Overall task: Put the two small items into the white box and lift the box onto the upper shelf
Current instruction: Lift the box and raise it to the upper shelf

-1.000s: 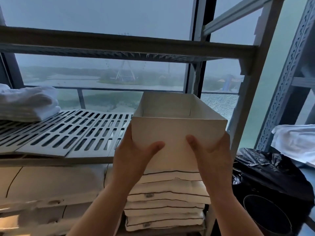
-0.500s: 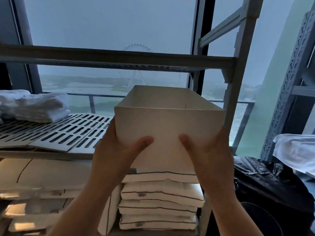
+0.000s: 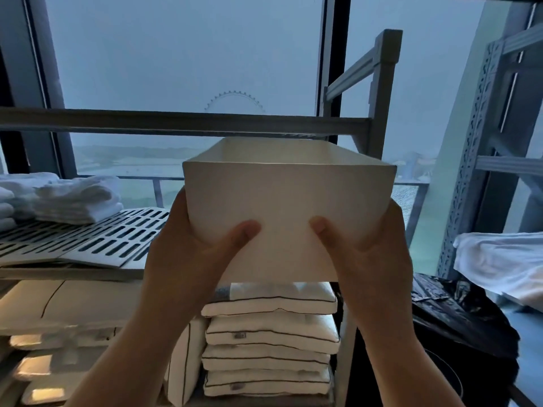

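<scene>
The white box [image 3: 289,198] hangs in the air in front of the grey rack, gripped from both sides. My left hand [image 3: 191,254] holds its left lower corner, thumb across the front face. My right hand [image 3: 373,257] holds the right lower corner the same way. The box's rim sits just below the front bar of the upper shelf [image 3: 182,123]. Its inside is hidden from this angle, so the two small items cannot be seen.
A slotted middle shelf [image 3: 97,236] carries folded white towels [image 3: 76,198] at the left. Stacked white cushions [image 3: 270,342] fill the level below. The rack's right post [image 3: 382,92] stands close to the box. A black bag [image 3: 458,315] and white cloth [image 3: 502,265] lie right.
Both hands have raised the box from the middle shelf level up toward the upper shelf bar. The view has tilted upward with it.
</scene>
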A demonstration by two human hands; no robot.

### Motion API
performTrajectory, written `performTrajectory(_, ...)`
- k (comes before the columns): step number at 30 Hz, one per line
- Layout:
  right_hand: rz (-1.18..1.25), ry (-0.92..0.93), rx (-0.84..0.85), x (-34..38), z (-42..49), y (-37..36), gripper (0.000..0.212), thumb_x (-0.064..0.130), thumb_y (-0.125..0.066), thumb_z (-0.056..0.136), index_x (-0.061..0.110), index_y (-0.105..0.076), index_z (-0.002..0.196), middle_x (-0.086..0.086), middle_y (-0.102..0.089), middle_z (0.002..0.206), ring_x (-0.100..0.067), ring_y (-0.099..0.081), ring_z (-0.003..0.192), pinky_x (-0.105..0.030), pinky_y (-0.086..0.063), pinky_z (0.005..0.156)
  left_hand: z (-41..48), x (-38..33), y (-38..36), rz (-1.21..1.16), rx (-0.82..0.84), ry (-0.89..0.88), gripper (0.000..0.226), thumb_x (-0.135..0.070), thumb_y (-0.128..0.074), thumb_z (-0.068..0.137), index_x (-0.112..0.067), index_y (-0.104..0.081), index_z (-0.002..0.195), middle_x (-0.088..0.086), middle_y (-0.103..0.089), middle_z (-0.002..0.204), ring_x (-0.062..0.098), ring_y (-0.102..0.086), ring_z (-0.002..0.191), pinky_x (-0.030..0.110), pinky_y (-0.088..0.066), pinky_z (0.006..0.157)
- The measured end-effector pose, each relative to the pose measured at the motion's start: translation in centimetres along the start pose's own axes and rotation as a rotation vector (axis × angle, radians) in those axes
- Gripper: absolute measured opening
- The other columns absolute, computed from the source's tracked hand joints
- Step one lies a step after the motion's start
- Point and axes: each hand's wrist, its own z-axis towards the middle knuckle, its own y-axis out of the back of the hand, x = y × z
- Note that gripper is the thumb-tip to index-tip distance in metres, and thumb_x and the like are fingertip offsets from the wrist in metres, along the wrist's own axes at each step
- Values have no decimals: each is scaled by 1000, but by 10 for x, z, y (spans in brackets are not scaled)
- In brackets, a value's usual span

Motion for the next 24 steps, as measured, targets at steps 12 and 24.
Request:
performTrajectory(12, 104, 47, -80, 49, -5, -5, 82, 78, -75, 61, 47, -46, 132, 22, -65, 117, -3, -68, 100, -40, -60, 81, 14, -26, 42, -68, 9, -130, 80, -74, -75, 60, -52, -47, 131, -31, -65, 111, -6, -65, 94, 37, -57, 78)
performTrajectory(24, 105, 141, -96, 79, 30, -4, 87, 76, -74, 61, 41, -46, 136, 22, -64, 119, -5, -65, 105, -41, -57, 90, 35, -51, 39, -139, -29, -214, 71, -65, -76, 70, -43, -52, 133, -23, -68, 114, -1, -67, 101, 41, -58, 84)
